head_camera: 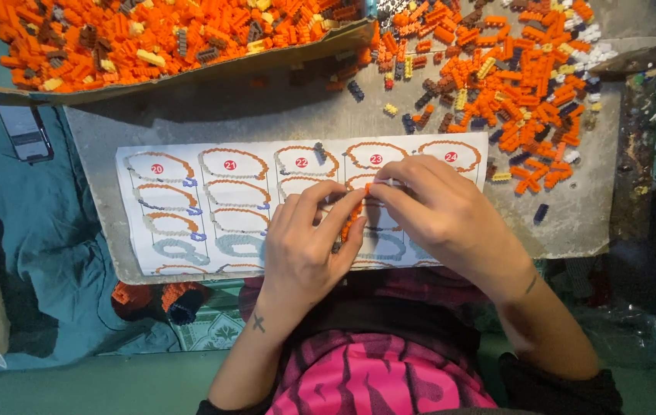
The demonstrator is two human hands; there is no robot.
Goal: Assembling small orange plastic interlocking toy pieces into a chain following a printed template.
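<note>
Both hands meet over the instruction sheet [189,207] on the worktop [266,115]. The left hand [305,246] and right hand [439,211] have their fingers pinching a short strip of orange bricks [355,214] between them; loose bricks [528,84] lie heaped beyond.

A phone [25,132] is lying far left on teal cloth [74,253]; a cardboard tray [189,73] is sitting far, holding orange bricks.

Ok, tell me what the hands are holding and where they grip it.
Both hands, left hand and right hand, pinch a small orange brick strip: left at its lower end, right at the top.
</note>
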